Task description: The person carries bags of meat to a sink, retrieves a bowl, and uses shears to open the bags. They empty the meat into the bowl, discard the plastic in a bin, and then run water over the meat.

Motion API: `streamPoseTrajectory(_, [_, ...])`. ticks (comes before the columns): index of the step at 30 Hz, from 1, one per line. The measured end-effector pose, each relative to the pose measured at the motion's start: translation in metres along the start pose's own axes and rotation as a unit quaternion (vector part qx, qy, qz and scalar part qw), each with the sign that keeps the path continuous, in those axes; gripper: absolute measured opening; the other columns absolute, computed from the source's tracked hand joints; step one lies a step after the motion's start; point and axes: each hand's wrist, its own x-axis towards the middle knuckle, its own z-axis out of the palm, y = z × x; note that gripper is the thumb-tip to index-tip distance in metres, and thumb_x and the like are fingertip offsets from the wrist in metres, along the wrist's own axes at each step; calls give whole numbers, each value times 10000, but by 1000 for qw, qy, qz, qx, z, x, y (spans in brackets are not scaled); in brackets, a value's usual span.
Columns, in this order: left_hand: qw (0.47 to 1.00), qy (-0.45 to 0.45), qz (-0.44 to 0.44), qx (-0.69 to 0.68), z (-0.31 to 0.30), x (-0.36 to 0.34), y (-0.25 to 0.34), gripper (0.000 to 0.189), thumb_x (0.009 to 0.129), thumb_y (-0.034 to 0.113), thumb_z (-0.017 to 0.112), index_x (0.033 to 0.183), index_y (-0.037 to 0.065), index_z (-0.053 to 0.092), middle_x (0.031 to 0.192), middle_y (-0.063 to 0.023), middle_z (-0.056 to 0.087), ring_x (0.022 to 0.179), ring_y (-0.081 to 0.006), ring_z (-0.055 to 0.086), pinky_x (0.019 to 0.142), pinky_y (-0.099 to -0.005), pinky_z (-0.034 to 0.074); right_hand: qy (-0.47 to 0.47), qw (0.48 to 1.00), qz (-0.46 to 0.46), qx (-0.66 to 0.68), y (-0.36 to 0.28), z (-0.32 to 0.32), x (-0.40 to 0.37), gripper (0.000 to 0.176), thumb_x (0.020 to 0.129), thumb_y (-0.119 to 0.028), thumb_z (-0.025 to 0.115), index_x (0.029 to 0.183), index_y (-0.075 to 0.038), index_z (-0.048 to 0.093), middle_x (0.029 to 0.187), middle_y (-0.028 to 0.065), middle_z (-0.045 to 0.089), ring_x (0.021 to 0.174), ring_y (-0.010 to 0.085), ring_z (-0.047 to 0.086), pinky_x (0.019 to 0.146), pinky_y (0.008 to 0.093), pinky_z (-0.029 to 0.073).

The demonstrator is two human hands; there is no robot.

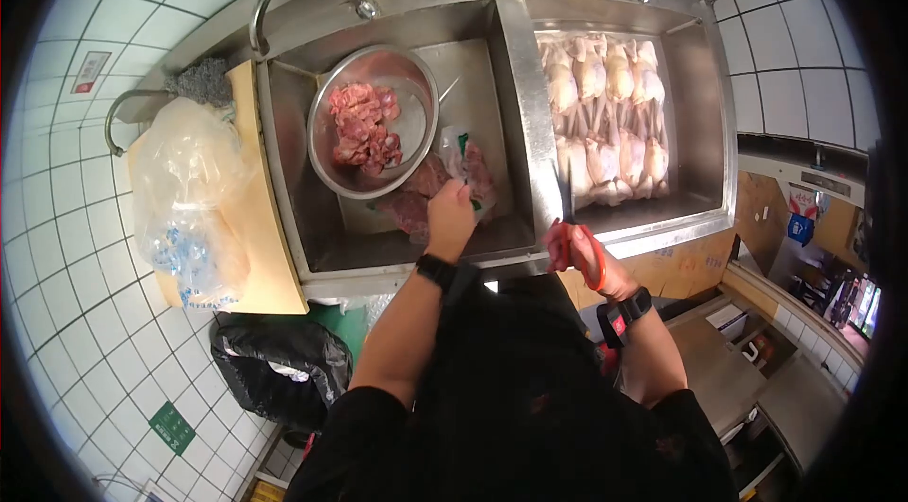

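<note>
My left hand (452, 218) is closed on a clear plastic bag of red meat (480, 176) in the left sink basin, just below a round steel bowl (427, 77). Pieces of red meat (357, 124) lie in the bowl's left part. Over the front edge between the two basins, my right hand (582, 254) is wrapped round scissors (601, 266) with red-orange handles. Their dark blades point up and away from me. Whole plucked birds (619, 77) lie in rows in the right basin.
A yellow board (268, 247) at the left bears clear plastic bags (194, 162) and a grey scrubber (200, 81). Taps (364, 7) stand behind the basins. A black-lined bin (284, 351) is at the lower left. Cardboard (681, 273) and a steel counter (705, 355) are at the right.
</note>
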Motion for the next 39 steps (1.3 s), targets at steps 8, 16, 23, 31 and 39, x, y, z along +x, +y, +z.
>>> streamPoseTrajectory(8, [995,23,-9,-93,-130,13,100,305,1037,230,599,849,-10,581,682,-140,529,621,-198,466,621,-369,443,-164,982,-26,93,-48,46,16,699,1070,-622,300,1186,0,598,874,69,548,740,161,532,899,414,565])
streamPoseTrajectory(16, [993,9,-48,-111,-201,36,115,336,1055,254,589,842,-4,557,670,-66,454,641,-124,409,595,-325,399,-313,938,59,133,-53,114,42,846,1008,-750,289,1118,26,608,806,69,514,751,178,536,927,449,561])
streamPoseTrajectory(23, [999,43,25,-10,-227,47,112,346,1070,270,578,815,37,572,675,61,438,610,-48,394,525,-259,339,-366,912,80,167,-41,158,59,900,963,-826,278,1114,-2,606,880,61,526,816,180,562,978,456,521])
streamPoseTrajectory(31, [999,45,-13,10,-261,46,113,331,1062,270,581,853,15,602,643,-22,467,603,-106,439,545,-309,384,-323,924,36,201,-59,213,91,915,968,-825,190,999,-10,604,780,55,471,737,205,513,892,449,542])
streamPoseTrajectory(39, [997,74,10,-27,-274,28,88,298,1059,244,592,869,19,635,639,27,500,532,-53,451,454,-261,363,-255,925,51,278,-81,241,142,818,926,-854,361,888,-69,587,723,34,454,665,190,483,809,458,539])
